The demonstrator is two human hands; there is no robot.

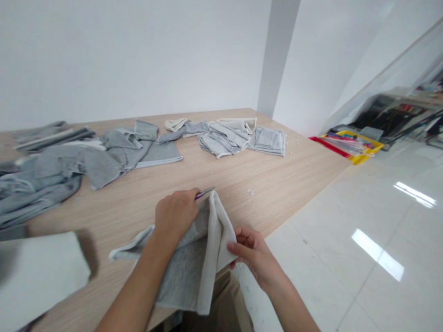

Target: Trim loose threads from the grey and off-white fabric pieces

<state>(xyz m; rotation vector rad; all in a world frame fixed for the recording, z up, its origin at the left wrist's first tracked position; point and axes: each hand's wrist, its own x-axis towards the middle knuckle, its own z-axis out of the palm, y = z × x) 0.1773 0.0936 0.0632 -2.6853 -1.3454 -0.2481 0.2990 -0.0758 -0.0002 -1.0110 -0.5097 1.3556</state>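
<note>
My left hand (176,213) is closed around a pair of small scissors (205,192) with a purple handle; their blades point right, just above the top fold of a grey cloth piece (185,272). The cloth has a pale folded border and hangs partly over the table's front edge. My right hand (251,256) pinches that pale border between thumb and fingers on the right side. Part of the cloth lies hidden under my left forearm.
Crumpled grey cloths (69,163) lie along the left and back of the wooden table (194,173). Folded cloths (266,139) rest at the back right. A white block-like object (41,272) stands at the near left. Beyond the table's right edge is a yellow bin (372,145).
</note>
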